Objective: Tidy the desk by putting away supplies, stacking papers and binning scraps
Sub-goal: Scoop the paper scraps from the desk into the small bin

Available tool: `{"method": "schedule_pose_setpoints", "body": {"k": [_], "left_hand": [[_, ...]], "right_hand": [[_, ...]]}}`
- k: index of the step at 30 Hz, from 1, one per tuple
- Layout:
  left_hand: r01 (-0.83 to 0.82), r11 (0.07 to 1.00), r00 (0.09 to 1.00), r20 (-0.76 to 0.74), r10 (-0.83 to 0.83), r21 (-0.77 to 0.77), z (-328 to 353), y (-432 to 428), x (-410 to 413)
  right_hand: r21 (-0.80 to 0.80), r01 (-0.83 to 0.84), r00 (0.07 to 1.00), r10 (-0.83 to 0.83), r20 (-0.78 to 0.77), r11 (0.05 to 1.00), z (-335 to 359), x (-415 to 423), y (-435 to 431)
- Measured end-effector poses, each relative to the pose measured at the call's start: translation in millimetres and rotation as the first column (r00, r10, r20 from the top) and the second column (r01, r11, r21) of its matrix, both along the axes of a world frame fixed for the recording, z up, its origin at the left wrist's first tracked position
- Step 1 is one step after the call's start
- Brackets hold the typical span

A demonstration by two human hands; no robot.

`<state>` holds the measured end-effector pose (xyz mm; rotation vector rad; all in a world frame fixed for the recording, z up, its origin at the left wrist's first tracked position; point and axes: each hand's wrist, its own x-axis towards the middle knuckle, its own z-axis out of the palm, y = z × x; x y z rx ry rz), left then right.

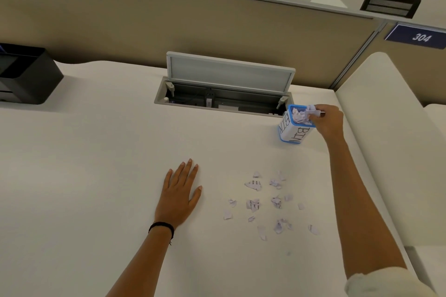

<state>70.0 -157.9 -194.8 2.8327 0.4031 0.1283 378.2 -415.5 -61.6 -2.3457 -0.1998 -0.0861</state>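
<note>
Our right hand (325, 120) pinches a scrap (309, 110) over the bin (293, 133), desk's (96, 176) far-right corner — left hand (179, 194) flat, fingers straight.

We are looking down on a cream desk (96, 176) that is filling most of the frame, with an open cable hatch (224, 101) sitting in its surface at upper centre. A black organizer (26, 75) is standing at the upper left edge, and a small blue and white bin (293, 131) lettered BIN is standing upright just beside the hatch's right end. Torn paper scraps (253, 205) are lying scattered at lower right of centre, and a left hand (179, 195) is resting flat just left of them.
</note>
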Motion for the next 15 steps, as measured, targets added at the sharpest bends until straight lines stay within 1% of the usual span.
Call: {"method": "schedule_pose_setpoints", "body": {"k": [2,4,6,7,8,10,11,12,13,14,15], "left_hand": [[-0.001,1.000,1.000,0.000,0.001,-0.003,-1,0,0],[-0.004,1.000,1.000,0.001,0.004,-0.003,-1,1,0],[-0.004,1.000,1.000,0.002,0.004,-0.007,0,0,-1],[-0.004,1.000,1.000,0.002,0.004,-0.009,0,0,-1],[-0.004,1.000,1.000,-0.001,0.004,-0.007,0,0,-1],[-0.004,1.000,1.000,-0.006,0.004,0.001,-1,0,-1],[-0.005,1.000,1.000,-0.007,0.005,0.000,0,0,-1],[-0.007,1.000,1.000,-0.008,0.007,-0.002,0,0,-1],[-0.007,1.000,1.000,-0.009,0.007,-0.006,0,0,-1],[-0.006,1.000,1.000,-0.010,0.006,-0.007,1,0,-1],[-0.004,1.000,1.000,-0.012,0.004,-0.006,1,0,-1]], "right_hand": [[-0.078,0.006,1.000,-0.008,-0.021,0.997,1,5,4],[-0.150,0.062,0.997,-0.056,0.047,0.987,3,3,7],[-0.170,0.100,0.988,-0.078,0.130,0.980,0,-4,10],[-0.181,0.103,0.988,-0.079,0.135,0.978,-2,-8,12],[-0.203,0.096,0.991,-0.073,0.115,0.974,-4,-11,14],[-0.295,0.036,0.999,-0.031,0.023,0.955,-8,-17,19],[-0.368,-0.016,1.000,0.008,-0.025,0.929,-10,-18,20],[-0.435,-0.068,0.998,0.055,-0.042,0.898,-12,-21,22],[-0.477,-0.092,0.996,0.090,-0.027,0.874,-12,-24,23],[-0.473,-0.083,0.994,0.106,0.021,0.877,-14,-25,24],[-0.414,-0.058,0.992,0.097,0.076,0.909,-15,-28,25]]}}
